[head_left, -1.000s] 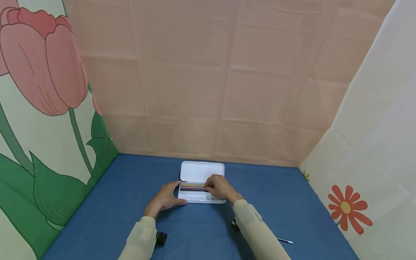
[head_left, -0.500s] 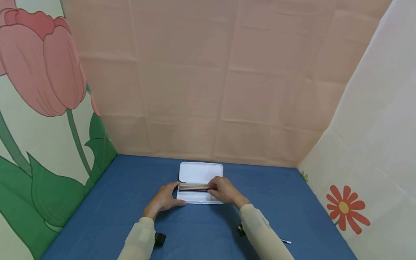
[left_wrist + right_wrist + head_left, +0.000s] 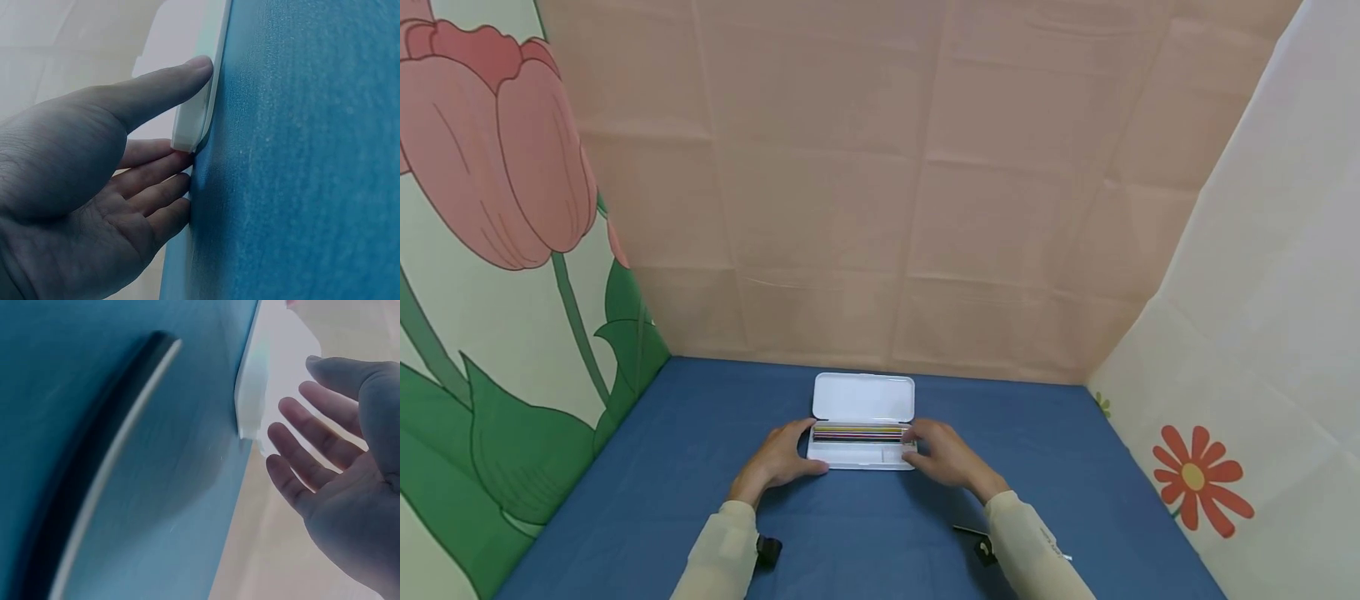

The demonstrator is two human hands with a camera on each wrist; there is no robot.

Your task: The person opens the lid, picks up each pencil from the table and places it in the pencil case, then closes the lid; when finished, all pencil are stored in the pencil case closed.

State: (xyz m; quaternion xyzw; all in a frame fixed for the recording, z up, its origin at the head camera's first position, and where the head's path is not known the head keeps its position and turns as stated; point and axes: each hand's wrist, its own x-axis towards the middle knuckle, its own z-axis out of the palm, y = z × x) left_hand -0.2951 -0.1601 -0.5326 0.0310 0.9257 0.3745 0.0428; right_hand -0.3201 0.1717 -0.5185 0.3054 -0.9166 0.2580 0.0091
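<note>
A white pencil case (image 3: 850, 455) lies on the blue table with its lid (image 3: 863, 397) tipped back. Several colored pencils (image 3: 857, 434) lie side by side in its rear compartment. At the case's left end, my left hand (image 3: 778, 454) grips it, thumb at the front wall and fingers round the end. The left wrist view shows that thumb (image 3: 169, 84) against the white wall. My right hand (image 3: 947, 454) is by the right end, holding nothing. In the right wrist view its fingers (image 3: 312, 434) are spread and relaxed.
A dark, thin pencil or pen (image 3: 968, 530) lies on the blue tablecloth (image 3: 850, 542), partly hidden under the right forearm; it looms large in the right wrist view. A beige backdrop (image 3: 820, 183) rises behind the table, with flowered cloth at both sides.
My right hand has let go of the pencils and moved right, its fingers opening. The pencils now show along the compartment's length. The left hand has kept its place on the case.
</note>
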